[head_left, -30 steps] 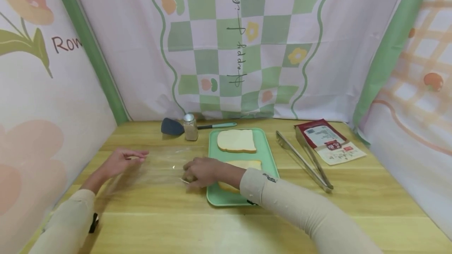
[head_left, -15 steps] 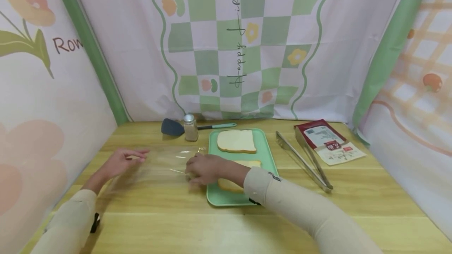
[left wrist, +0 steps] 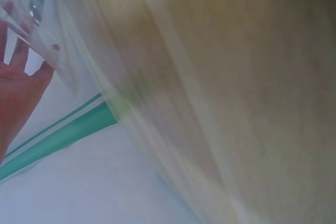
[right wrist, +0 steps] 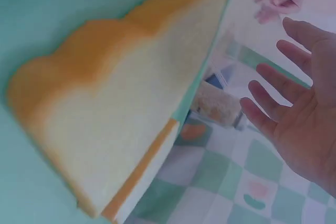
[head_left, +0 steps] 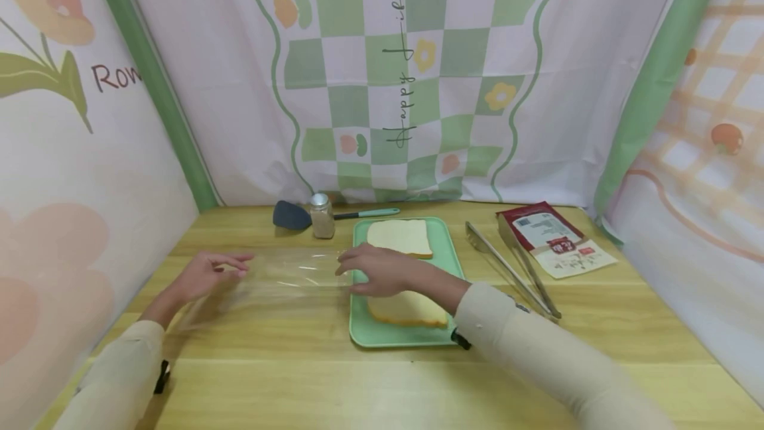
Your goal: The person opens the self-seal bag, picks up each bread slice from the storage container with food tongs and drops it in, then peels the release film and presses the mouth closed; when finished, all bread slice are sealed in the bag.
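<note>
My left hand point(head_left: 205, 275) pinches the left edge of a clear plastic film point(head_left: 292, 281) between thumb and fingers. Part of the film point(left wrist: 52, 51) hangs in front of these fingers in the left wrist view. It stretches low over the table towards a green tray point(head_left: 363, 334). Over the tray's left side, my right hand point(head_left: 384, 272) has its fingers spread and relaxed. Nothing shows in its palm point(right wrist: 307, 135) in the right wrist view. Two bread slices lie on the tray: the far slice point(head_left: 398, 234) and the near slice point(head_left: 412, 308), partly covered by my right hand.
Behind the film stand a seasoning shaker point(head_left: 322, 217) and a spatula point(head_left: 292, 215) lying flat. Right of the tray lie metal tongs point(head_left: 519, 277), partly over a red and white food packet point(head_left: 558, 241). A patterned curtain point(head_left: 239, 118) closes off the table's back.
My right hand has moved right, from the film's right end to above the tray, its fingers loosening. The film's right end has shifted right. My left hand has stayed in place.
</note>
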{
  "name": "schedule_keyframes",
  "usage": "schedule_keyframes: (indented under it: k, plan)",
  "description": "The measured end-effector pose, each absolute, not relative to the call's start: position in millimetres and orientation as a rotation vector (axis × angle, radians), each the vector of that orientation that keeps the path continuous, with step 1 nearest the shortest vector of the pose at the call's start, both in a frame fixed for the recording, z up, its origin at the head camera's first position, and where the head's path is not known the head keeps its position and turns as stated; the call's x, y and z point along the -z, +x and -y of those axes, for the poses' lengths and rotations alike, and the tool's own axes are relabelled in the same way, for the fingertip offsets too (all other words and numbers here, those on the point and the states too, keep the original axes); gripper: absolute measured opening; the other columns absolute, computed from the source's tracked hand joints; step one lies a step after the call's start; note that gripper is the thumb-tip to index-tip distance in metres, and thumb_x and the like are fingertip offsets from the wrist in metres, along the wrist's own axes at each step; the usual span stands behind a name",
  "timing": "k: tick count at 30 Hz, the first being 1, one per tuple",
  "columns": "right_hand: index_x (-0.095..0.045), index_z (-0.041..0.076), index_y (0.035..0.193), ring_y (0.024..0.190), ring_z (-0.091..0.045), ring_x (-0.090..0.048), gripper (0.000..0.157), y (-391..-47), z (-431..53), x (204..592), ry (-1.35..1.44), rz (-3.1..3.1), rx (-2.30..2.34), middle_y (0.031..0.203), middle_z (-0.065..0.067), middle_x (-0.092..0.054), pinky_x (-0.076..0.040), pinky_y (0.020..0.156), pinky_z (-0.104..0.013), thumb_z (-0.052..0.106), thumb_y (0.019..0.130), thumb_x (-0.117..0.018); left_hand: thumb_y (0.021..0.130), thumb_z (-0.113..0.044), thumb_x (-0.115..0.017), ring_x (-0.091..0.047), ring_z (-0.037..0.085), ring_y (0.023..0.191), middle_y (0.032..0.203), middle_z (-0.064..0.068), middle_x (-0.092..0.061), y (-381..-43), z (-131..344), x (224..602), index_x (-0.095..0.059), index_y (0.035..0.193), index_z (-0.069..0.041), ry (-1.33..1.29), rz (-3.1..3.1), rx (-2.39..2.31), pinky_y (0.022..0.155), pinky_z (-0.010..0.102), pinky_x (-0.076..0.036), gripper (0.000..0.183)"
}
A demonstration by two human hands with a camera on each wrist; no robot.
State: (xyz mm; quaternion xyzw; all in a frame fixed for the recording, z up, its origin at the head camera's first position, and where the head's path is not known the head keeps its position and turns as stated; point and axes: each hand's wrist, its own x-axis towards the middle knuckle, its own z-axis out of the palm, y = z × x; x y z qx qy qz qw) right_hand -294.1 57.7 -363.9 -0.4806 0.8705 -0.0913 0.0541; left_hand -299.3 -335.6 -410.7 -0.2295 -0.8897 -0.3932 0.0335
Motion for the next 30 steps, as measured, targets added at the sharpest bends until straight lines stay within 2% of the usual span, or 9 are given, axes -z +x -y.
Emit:
schedule_keyframes:
  k: [10,19,24,30]
  plan:
    - [-0.063,0.008,0.129,0.131,-0.034,-0.046,0.037,-277,-135,349,-1.37,-2.811,0.574,0.143,-0.014,-0.052,-0.039,0.106,-0.052,0.027,0.097,-0.065,0.091,-0.007,-0.071,-0.055,0.046,0.122,0.13,0.022,-0.061,-301,336,413,-0.075,0.099,0.001,-0.704,2.742,1.2,0.095,0.07,-0.039,0.012]
    - [-0.064,0.007,0.128,0.131,-0.042,-0.045,0.036,-263,-211,353,-1.049,-3.039,0.69,0.141,-0.018,-0.053,-0.035,0.105,-0.062,0.022,0.095,-0.067,0.091,-0.009,-0.07,-0.05,0.047,0.126,0.133,0.02,-0.06,-300,337,412,-0.075,0.096,-0.001,-0.709,2.753,1.224,0.097,0.075,-0.033,0.01]
    - [-0.064,0.004,0.126,0.127,-0.044,-0.048,0.035,-260,-241,363,-0.891,-3.132,0.756,0.138,-0.022,-0.053,-0.042,0.099,-0.061,0.018,0.095,-0.067,0.091,-0.007,-0.07,-0.052,0.046,0.125,0.132,0.019,-0.061,-300,338,411,-0.074,0.094,-0.001,-0.7,2.76,1.213,0.097,0.073,-0.034,0.008]
    - [-0.061,0.001,0.128,0.127,-0.05,-0.044,0.038,-260,-269,371,-0.753,-3.195,0.726,0.139,-0.028,-0.048,-0.037,0.099,-0.067,0.02,0.095,-0.067,0.092,-0.007,-0.069,-0.053,0.046,0.124,0.131,0.02,-0.062,-300,335,408,-0.073,0.093,0.001,-0.695,2.748,1.257,0.098,0.071,-0.036,0.008]
